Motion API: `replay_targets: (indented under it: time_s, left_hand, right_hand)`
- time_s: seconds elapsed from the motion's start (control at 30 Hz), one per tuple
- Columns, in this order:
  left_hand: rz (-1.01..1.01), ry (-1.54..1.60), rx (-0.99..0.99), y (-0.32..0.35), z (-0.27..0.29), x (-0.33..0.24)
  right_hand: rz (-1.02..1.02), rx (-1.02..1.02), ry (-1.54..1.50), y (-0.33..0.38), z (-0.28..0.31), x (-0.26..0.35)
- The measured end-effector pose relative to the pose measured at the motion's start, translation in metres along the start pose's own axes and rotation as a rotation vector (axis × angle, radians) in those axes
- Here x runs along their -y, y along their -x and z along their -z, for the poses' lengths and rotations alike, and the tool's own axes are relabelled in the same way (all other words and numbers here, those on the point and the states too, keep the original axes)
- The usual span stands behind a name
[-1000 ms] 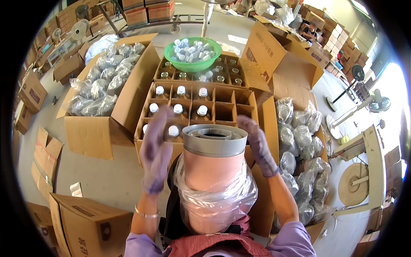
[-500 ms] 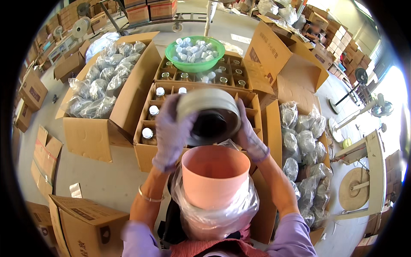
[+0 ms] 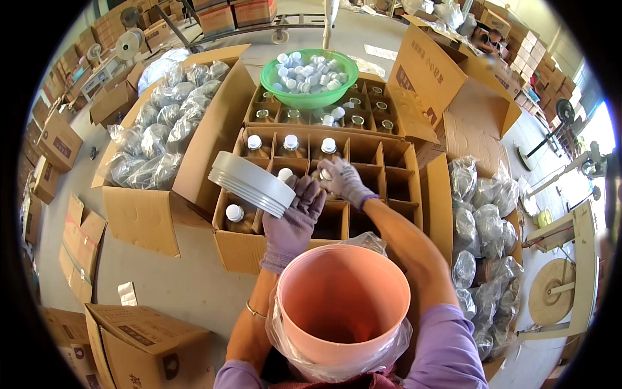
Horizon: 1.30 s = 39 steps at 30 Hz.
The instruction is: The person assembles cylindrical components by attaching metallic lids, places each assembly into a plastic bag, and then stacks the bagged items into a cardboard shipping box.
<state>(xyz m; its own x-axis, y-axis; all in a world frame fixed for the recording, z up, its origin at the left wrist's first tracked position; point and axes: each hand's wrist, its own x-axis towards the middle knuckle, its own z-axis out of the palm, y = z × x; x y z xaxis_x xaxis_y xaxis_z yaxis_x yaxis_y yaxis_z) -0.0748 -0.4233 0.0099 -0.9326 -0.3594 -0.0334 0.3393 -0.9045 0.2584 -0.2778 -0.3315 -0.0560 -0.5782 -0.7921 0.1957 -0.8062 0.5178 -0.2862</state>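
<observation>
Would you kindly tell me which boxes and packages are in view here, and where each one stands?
Divided carton: centre, brown, holds white-capped bottles.
Second carton: behind it, brown, under a green bowl.
Open box: left, brown, holds clear bags.
Closed box: lower left, brown, dark markings.

Lay open at centre: a brown divided carton (image 3: 363, 194), partly filled with white-capped bottles. Stood just behind it, a second divided carton (image 3: 402, 104) under a green bowl, flaps raised. Sat to the left, a large open box (image 3: 146, 214) heaped with clear plastic bags. Stacked along the left rim and lower left, flat and closed brown cartons (image 3: 139, 340), some with dark printing. Leaned at right, another open box (image 3: 479, 129) beside more clear bags.
</observation>
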Motion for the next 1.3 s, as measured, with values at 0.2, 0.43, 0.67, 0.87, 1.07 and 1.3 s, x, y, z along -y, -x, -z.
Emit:
replay_targets:
  time_s: [0.2,0.43,0.67,0.87,1.07,1.3]
  left_hand:
    - [0.193,-0.161,-0.221,0.002,-0.02,-0.001]
    - [-0.447,-0.904,0.332,-0.04,-0.044,-0.011]
    - [-0.522,-1.331,0.272,-0.005,0.056,-0.039]
    - [-0.634,-1.463,0.439,0.121,0.017,-0.051]
    - [-0.115,-0.733,0.271,0.152,-0.02,-0.044]
    - [0.011,-0.663,0.313,0.142,-0.042,-0.044]
  right_hand:
    - [0.531,-0.494,0.078,0.044,0.209,0.095]
    - [1.255,-0.338,0.363,0.107,0.259,0.134]
    - [0.065,-0.316,-0.991,0.122,0.232,0.124]
    - [0.118,0.026,-1.389,0.158,0.182,0.128]
    - [0.011,0.203,-1.475,0.16,0.201,0.136]
    - [0.066,0.578,-1.179,0.142,0.224,0.129]
